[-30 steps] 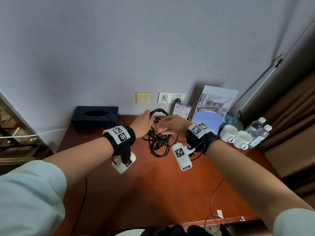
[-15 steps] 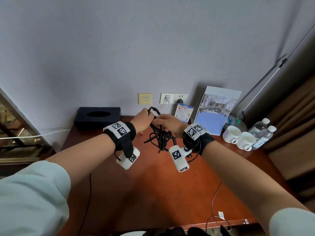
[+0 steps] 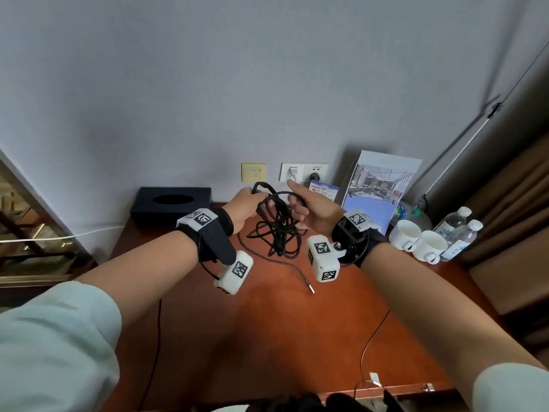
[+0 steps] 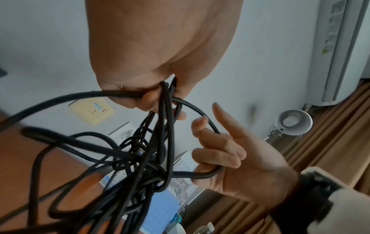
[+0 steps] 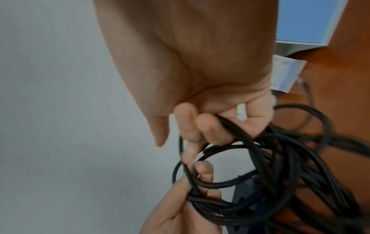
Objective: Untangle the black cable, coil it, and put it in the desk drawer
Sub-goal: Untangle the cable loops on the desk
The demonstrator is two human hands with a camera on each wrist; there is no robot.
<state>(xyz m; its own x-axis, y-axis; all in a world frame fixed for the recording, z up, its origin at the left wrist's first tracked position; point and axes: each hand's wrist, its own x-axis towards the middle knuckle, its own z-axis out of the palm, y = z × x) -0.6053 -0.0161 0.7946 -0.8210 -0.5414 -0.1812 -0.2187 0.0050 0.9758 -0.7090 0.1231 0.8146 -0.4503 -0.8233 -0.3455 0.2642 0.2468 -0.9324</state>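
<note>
The black cable (image 3: 277, 226) was a knotted bundle held up over the worktop (image 3: 267, 337), its lower loops and one free end trailing onto the wood. The left hand (image 3: 244, 207) gripped several strands bunched in curled fingers (image 4: 148, 99); the right hand (image 3: 309, 209) had two fingers hooked round a single loop, index finger straight. Untangling looked barely begun, so coiling and stowing remained. No drawer was in view.

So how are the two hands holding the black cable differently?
The left hand grips many strands of the black cable bunched in a fist; the right hand hooks one loop with curled fingers. The left hand's fingers are all closed; the right hand's index finger points out straight. Both hold the cable above the desk.
</note>
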